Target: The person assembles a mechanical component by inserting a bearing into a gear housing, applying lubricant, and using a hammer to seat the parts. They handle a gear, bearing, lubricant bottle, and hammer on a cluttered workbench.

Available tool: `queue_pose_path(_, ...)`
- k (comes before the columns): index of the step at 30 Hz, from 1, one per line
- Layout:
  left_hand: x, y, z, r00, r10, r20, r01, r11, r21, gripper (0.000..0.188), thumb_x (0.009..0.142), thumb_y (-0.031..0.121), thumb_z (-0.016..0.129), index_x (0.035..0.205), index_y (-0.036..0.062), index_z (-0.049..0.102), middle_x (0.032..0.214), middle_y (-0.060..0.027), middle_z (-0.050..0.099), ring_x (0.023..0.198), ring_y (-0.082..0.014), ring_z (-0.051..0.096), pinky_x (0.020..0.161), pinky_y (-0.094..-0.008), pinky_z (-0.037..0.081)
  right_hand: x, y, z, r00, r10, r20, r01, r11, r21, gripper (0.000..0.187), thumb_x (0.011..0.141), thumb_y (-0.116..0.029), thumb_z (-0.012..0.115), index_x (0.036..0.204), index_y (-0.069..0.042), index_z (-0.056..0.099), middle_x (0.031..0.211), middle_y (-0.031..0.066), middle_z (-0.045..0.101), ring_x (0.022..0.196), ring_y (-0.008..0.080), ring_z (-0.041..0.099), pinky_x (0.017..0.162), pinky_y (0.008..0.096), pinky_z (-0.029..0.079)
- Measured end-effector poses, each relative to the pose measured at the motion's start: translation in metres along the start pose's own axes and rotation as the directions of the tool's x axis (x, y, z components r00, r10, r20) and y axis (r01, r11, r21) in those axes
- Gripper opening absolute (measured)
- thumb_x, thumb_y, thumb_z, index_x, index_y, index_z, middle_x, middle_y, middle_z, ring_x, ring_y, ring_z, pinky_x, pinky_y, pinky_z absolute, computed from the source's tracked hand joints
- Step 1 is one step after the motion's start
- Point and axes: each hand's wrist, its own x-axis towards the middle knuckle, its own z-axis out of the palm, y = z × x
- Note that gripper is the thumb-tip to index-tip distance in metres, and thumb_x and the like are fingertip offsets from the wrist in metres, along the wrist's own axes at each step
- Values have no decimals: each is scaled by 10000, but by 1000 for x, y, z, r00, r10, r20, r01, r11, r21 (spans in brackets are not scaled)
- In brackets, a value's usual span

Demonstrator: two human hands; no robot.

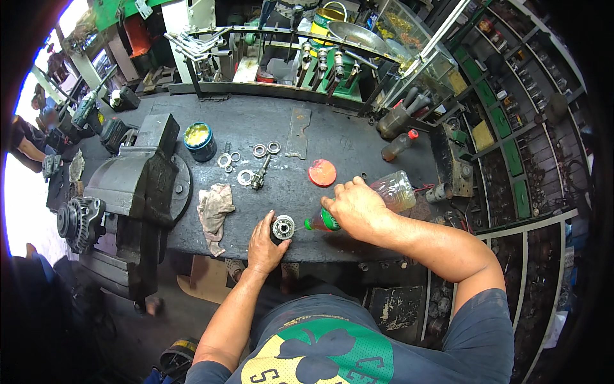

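Two hands are busy at the near edge of the dark table (358,144). The left hand (264,246) has its fingers curled around a small round metal bearing (282,228) and holds it still at the table's near edge. The right hand (357,208) has its fingers wrapped tight around a clear plastic bottle (391,191) with a green neck. The bottle lies on its side, and its thin tip points at the bearing.

One round red lid (322,173) lies just past the right hand. One blue tin (200,141) with yellow grease stands farther away on the left. About six small metal rings (258,151) lie near the tin. One dirty rag (213,208) lies left of the bearing. One big grey vise (142,176) sits at the left end. Two dark bottles (398,145) stand at the far right, one with a red cap.
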Motion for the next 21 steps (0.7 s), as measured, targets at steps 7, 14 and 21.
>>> queue_pose_path(7,1,4,-4,1000,-4,-10,4,1000,-7,971,761,112,987,1604,60,509,1408,-167,695,1335,-368,670,1158,-483,536,4,1,2,1000,11,2,-11,1000,-4,425,978,-226,714,1385,-109,740,1105,144,766,1027,282,748,906,430,493)
queue_pose_path(14,4,5,-4,1000,-4,2,4,1000,17,929,754,154,991,1561,67,538,1396,-173,671,1333,-392,651,1152,-493,531,3,-3,0,1000,1,17,-1,1000,-7,419,979,-227,716,1380,-105,739,1099,138,764,1029,278,744,910,426,487)
queue_pose_path(21,4,5,-3,999,-23,22,22,1000,14,921,764,163,975,1566,67,532,1456,-169,650,1370,-395,631,1170,-497,519,2,-2,0,1000,20,-7,-20,1000,-9,396,974,-216,720,1353,-102,743,1091,131,767,1024,276,745,908,428,488)
